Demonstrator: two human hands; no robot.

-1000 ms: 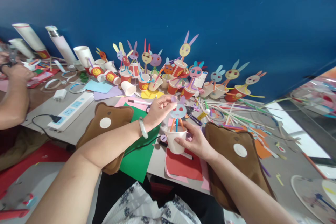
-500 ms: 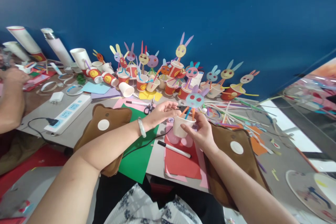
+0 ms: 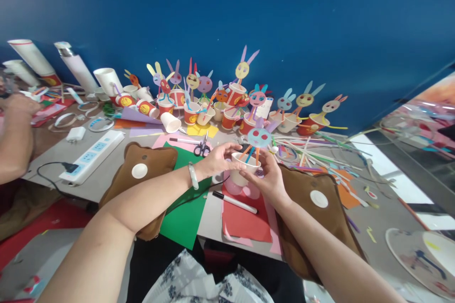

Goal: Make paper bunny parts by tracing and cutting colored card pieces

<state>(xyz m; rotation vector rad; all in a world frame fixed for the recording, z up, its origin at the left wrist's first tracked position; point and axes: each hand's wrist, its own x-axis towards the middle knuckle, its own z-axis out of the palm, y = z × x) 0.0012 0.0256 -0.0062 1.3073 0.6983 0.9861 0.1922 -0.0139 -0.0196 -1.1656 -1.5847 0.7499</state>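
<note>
Bright, even light; edges stretch and seem softly blurred.

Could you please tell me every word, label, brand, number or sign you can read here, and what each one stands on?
No text is legible.
Yellow emblems on the red paper cups: too small and blurred.
Dark marks on the white upright rectangle: too small.
White paper cup between the hands: no text visible on the part that shows.
</note>
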